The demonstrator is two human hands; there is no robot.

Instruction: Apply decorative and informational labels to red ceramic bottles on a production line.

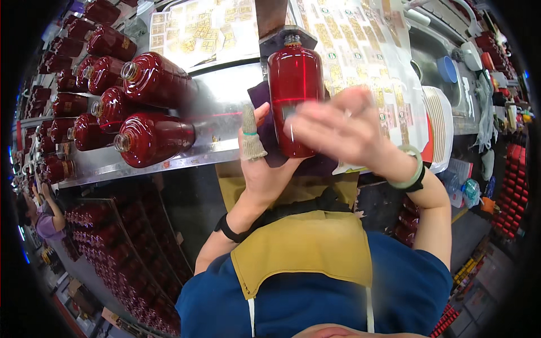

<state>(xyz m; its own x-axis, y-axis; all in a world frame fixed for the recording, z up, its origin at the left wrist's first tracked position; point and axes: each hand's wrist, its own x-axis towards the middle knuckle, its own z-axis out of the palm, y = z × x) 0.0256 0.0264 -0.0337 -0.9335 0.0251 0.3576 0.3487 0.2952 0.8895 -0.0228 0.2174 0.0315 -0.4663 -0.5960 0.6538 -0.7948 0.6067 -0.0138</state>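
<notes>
Steel-topped and glossy, the table [169, 160] runs across the middle of the frame, with a thin red laser line falling across it and over the dark red glass bottle [293, 96] that lies at centre. That bottle rests on its side on a dark purple cloth [270, 146], its threaded neck pointing toward the top of the frame against a dark metal bracket [282, 36], which looks to serve as a stop so the laser can mark where a label sits.

At the bottle's lower left, the left hand [262, 163] cups the base from below, its fingers curled around the glass and cloth; one of them wears a knitted grey finger cot [251, 138], probably for grip and to spare the smooth surface from prints. Over the bottle's lower right, the right hand [338, 132] is blurred, fingers spread flat and released, seemingly pressing or smoothing against the glass; a pale green bangle [414, 169] circles its wrist.

To the left, a row of matching red bottles [152, 107] lies on its side, mouths toward the lower left, stacked close so they cannot roll. Sheets of small gold labels [360, 39] cover the upper part of the table within easy reach. A stack of white plates or lids [439, 124] stands at right. More red bottles fill crates [121, 265] at lower left.
</notes>
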